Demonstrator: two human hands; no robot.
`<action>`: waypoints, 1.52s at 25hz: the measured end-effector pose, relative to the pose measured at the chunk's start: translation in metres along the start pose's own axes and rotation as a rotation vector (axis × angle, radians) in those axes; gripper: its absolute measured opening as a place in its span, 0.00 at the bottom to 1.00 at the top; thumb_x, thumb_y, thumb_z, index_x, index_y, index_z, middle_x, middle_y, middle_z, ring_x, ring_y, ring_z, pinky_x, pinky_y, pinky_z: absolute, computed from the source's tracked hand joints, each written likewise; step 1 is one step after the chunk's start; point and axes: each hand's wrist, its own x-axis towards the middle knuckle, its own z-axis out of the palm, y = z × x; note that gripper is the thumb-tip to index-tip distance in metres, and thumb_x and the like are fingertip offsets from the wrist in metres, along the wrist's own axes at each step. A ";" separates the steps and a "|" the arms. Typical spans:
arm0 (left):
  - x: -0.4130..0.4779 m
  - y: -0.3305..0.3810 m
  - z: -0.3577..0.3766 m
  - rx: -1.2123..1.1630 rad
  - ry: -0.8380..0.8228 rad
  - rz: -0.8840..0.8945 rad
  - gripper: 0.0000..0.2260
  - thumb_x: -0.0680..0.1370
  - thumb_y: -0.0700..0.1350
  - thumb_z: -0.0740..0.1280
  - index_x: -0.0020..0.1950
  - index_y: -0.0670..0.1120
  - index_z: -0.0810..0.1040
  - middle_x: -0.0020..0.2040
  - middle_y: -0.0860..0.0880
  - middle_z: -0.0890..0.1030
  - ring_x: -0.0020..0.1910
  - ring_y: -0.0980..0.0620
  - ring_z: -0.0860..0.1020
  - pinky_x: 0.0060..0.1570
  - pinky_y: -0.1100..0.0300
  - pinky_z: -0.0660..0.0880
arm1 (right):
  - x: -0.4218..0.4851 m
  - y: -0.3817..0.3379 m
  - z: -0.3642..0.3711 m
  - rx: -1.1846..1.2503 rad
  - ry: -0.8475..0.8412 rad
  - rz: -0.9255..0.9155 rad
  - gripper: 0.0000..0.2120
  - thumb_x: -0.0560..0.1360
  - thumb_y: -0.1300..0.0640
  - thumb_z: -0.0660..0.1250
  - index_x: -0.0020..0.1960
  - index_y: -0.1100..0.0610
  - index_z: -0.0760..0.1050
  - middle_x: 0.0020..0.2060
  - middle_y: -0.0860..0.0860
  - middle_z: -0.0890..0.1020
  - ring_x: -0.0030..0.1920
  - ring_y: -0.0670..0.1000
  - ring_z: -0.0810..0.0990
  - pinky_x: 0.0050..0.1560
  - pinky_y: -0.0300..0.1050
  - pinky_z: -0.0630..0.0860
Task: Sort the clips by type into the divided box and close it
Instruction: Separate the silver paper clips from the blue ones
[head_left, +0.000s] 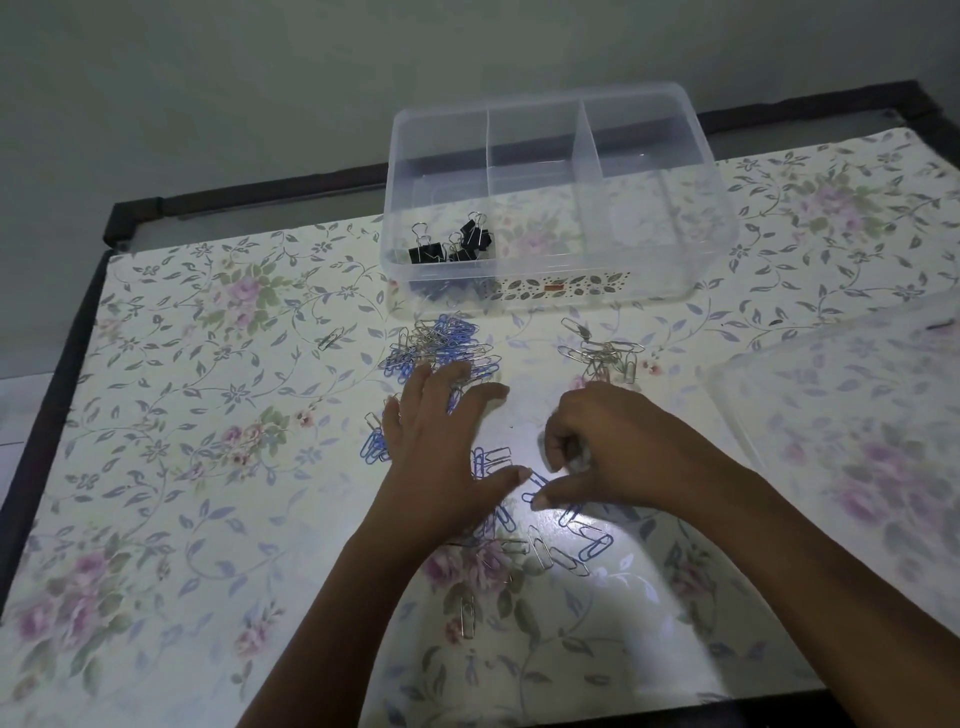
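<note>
The lid lies on the table at the right. The picture edge cuts it off, and it is translucent and blurred, so its outline is hard to follow. The left hand hides part of the clips under it, and I cannot count them. The right hand has its fingers curled toward the palm. Something grey shows between them, but I cannot tell if they hold a clip. Its thumb is stretched out to the left, and the tip lies on or just beside a blue clip. The left hand is flat, palm down, with the fingers spread, and it rests on clips. Its fingertips reach the near edge of the mixed pile of blue and silver clips. The two thumbs nearly meet.

The box stands open beyond both hands, apart from them, near the far side of the table. Its clear walls make the dividers hard to read. The black binder clips lie in its front left compartment.

The silver pile lies between the right hand and the box, just beyond the knuckles. A blue group lies just beside the left hand on its outer side. Loose clips, blue and silver, lie on the near side of the hands, in a bright patch of light. A single clip lies alone at the left, well apart from the left hand.
</note>
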 end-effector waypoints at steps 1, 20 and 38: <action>0.000 0.000 0.002 0.005 0.001 -0.010 0.29 0.61 0.62 0.63 0.59 0.52 0.74 0.65 0.46 0.70 0.69 0.38 0.62 0.60 0.33 0.62 | 0.001 -0.002 0.001 -0.027 -0.005 0.004 0.15 0.62 0.41 0.74 0.34 0.48 0.72 0.31 0.42 0.72 0.35 0.42 0.70 0.32 0.36 0.60; -0.001 0.013 -0.008 -0.115 -0.193 0.185 0.16 0.65 0.54 0.68 0.49 0.48 0.80 0.46 0.53 0.77 0.45 0.51 0.76 0.44 0.61 0.71 | -0.003 0.002 -0.005 -0.020 -0.082 0.067 0.12 0.62 0.49 0.77 0.41 0.49 0.78 0.39 0.45 0.79 0.43 0.45 0.75 0.45 0.42 0.62; -0.011 0.034 0.002 -0.111 0.049 0.097 0.33 0.55 0.72 0.65 0.49 0.53 0.64 0.55 0.52 0.70 0.55 0.53 0.65 0.52 0.57 0.61 | -0.005 0.002 -0.016 -0.075 0.050 0.281 0.12 0.65 0.47 0.74 0.34 0.51 0.73 0.33 0.44 0.75 0.40 0.46 0.72 0.51 0.46 0.58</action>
